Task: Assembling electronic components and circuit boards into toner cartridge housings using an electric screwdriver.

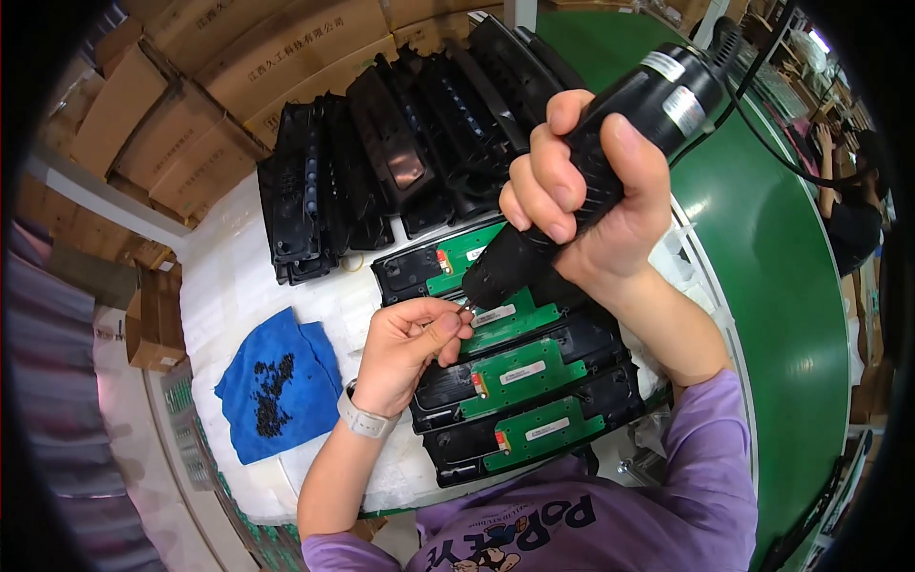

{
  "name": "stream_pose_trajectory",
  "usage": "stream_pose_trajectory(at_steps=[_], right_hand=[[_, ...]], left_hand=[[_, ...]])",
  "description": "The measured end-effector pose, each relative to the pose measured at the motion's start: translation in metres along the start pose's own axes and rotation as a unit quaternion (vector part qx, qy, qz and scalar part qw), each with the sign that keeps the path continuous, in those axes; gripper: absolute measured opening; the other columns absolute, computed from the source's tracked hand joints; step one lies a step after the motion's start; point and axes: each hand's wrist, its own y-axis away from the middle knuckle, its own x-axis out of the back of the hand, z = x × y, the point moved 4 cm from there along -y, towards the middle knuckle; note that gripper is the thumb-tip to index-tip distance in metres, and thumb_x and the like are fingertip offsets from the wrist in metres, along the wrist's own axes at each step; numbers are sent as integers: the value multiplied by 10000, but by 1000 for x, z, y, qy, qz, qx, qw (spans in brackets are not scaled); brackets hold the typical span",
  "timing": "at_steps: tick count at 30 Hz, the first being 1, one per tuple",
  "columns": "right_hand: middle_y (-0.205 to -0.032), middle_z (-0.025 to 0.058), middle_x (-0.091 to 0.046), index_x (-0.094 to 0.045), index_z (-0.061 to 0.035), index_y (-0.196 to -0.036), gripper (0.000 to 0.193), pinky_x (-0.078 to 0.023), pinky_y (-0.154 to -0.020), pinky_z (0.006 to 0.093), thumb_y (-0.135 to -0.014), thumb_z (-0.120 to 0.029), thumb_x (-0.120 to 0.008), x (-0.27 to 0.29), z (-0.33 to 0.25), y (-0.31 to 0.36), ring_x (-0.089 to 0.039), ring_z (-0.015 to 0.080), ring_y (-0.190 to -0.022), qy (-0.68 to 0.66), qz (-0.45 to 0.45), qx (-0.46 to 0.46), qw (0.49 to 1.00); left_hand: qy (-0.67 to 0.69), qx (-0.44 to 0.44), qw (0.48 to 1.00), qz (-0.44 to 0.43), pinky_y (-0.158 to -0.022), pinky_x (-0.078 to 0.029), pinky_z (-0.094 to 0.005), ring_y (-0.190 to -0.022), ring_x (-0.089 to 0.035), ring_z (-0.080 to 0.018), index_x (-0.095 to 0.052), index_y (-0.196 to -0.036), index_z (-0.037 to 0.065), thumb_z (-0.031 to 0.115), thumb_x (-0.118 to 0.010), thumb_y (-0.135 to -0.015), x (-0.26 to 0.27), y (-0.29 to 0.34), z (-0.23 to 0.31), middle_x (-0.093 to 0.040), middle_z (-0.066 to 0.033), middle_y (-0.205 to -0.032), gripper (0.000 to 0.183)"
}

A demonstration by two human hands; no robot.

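Observation:
My right hand [620, 214] is wrapped round a black corded electric screwdriver [658, 100], its nose tilted down and to the left. At that nose my left hand [405, 343] has thumb and forefinger pinched together by a thin metal tip. What the pinch holds is too small to make out. Beneath both hands lie several black plastic panels [610, 391] side by side, each with a green circuit board [558, 374] on it. The right hand and the driver hide part of the upper panels. On my left a blue cloth [238, 410] carries a heap of small black screws [274, 396].
More black plastic housings [405, 143] stand packed together along the far side of the white-covered table [224, 257]. Cardboard boxes [295, 62] rise behind them. The driver's cord [762, 143] loops off to the right, above a green floor [791, 315]. Another person [853, 214] is at the far right.

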Motion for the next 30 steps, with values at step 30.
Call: stream_pose_trajectory(at_steps=[30], right_hand=[[-491,2,-499,-539,-29,-635,203,-337,-393,202,-745,-133,-674,32,18,-34,-460,63,-403,304,-44,-8,952]], left_hand=[[-58,-96,975,194,-458,-317,-184,-498,-391,-57,-508,-965,44,102,-479,-916,44,-16,34,-541,-37,-663,82]])
